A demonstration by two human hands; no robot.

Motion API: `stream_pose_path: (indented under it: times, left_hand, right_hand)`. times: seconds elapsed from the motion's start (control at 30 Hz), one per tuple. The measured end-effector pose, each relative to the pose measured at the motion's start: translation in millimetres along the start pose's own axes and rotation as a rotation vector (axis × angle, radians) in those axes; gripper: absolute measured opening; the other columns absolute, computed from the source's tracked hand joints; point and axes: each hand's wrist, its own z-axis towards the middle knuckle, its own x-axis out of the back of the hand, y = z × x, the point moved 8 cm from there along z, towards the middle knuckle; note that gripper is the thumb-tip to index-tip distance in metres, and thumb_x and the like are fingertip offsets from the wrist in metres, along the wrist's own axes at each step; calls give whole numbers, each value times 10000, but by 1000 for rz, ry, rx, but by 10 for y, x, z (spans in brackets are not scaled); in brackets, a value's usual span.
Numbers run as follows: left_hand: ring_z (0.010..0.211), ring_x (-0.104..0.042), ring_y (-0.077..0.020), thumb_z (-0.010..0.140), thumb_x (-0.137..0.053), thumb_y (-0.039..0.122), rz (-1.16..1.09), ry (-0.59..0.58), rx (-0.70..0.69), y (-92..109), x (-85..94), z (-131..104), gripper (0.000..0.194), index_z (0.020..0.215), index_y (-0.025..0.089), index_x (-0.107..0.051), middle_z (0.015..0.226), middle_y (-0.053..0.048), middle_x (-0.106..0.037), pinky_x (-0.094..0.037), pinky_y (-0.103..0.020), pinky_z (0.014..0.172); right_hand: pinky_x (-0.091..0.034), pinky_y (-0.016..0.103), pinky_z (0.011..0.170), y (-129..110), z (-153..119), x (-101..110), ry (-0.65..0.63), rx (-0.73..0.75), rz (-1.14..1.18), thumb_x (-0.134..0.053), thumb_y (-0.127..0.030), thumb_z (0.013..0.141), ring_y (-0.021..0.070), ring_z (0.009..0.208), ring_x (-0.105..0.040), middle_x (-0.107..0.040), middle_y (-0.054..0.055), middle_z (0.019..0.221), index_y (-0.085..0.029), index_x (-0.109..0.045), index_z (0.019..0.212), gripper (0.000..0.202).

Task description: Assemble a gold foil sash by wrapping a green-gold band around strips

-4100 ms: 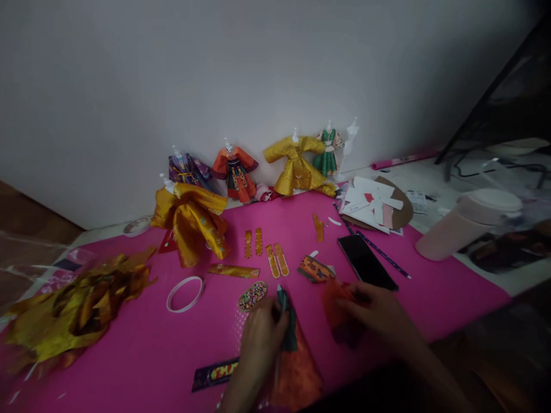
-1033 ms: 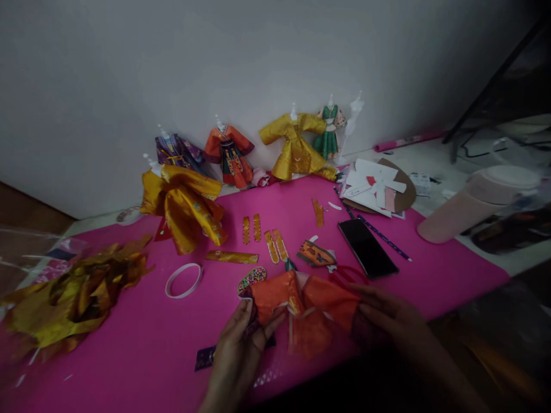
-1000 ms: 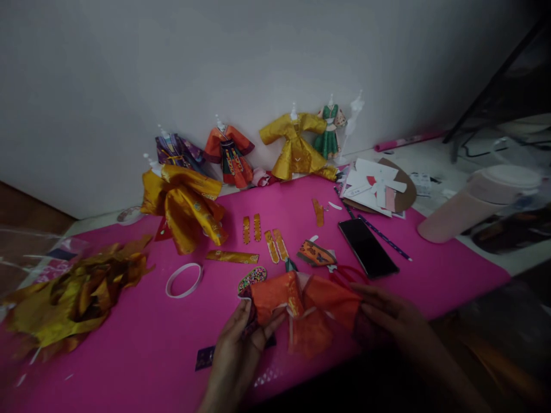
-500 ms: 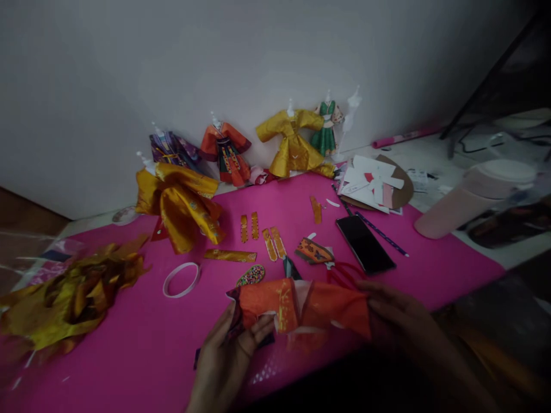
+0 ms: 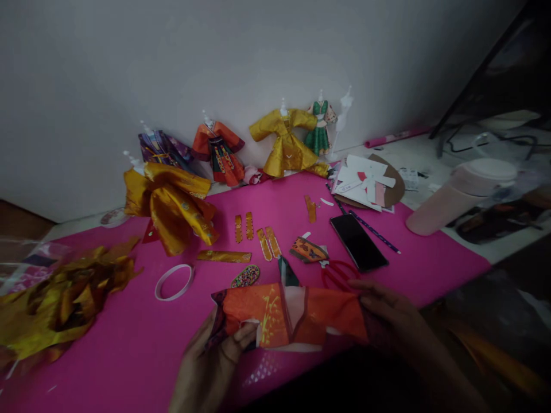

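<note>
Between my two hands a small orange doll jacket [image 5: 321, 312] is stretched flat, with dark purple cuffs, gold print and a pale collar opening. My left hand [image 5: 215, 358] grips its left sleeve, thumb over the cloth near the lower edge. At the other sleeve, the fingers of my right hand [image 5: 385, 304] close on the dark cuff, which is partly in shadow. Just beyond the jacket lie red-handled scissors [image 5: 340, 274], an orange patterned piece sitting over their blades [image 5: 309, 250], and an oval case of coloured beads [image 5: 245, 276].
Dressed miniature mannequins, one in a yellow robe [image 5: 284, 140], line the wall. Gold fabric scraps [image 5: 73, 292] heap at left near a white ring [image 5: 174, 282]. Gold strips [image 5: 224, 256], a phone [image 5: 359, 242], a pencil [image 5: 374, 231] and a pink bottle [image 5: 460, 198] lie farther off.
The jacket is spread wider and its front shows more squarely. My left hand has moved left and slightly down with its sleeve; both hands keep their hold. The view has shifted a little.
</note>
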Motion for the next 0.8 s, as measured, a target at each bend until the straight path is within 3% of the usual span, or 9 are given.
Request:
stream_pose_path:
  times: [0.3, 0.5, 0.6, 0.7, 0.8]
  left_hand:
    - [714, -760, -289, 706, -790, 225, 24, 67, -37, 10, 52, -34, 88, 777, 173, -777, 760, -137, -789, -612, -370, 710]
    - [718, -753, -290, 681, -819, 201, 39, 149, -104, -48, 59, -88, 155, 810, 154, -745, 874, -96, -790, -619, -412, 720]
    - [769, -750, -303, 721, -798, 237, 41, 182, -128, -76, 85, -102, 157, 833, 148, -732, 922, -86, -780, -609, -464, 777]
    - [743, -751, -304, 709, -808, 249, 60, 182, -136, -75, 89, -112, 183, 836, 145, -728, 889, -84, -780, -618, -449, 750]
    - [719, -751, -306, 690, -824, 260, 80, 193, -126, -67, 99, -128, 225, 856, 145, -725, 852, -86, -781, -624, -431, 717]
  right_hand:
    - [-545, 341, 656, 31, 22, 50, 19, 10, -1, -772, -318, 713, 230, 740, -710, -758, 56, 864, -230, -735, 988, 291]
    - [-537, 410, 790, -16, -12, 43, 9, 33, -229, -753, -381, 723, 289, 910, -700, -762, 74, 984, -217, -733, 1066, 381]
    - [-537, 434, 806, -104, -68, 16, 38, 42, -354, -755, -423, 682, 315, 922, -696, -768, 77, 983, -223, -762, 998, 374]
    - [-539, 457, 824, -207, -125, -5, 75, 64, -466, -760, -443, 634, 350, 947, -686, -769, 91, 983, -218, -782, 935, 376]
    - [-541, 459, 836, -251, -137, -25, 73, 101, -539, -723, -450, 670, 352, 962, -684, -767, 89, 1000, -225, -781, 951, 364]
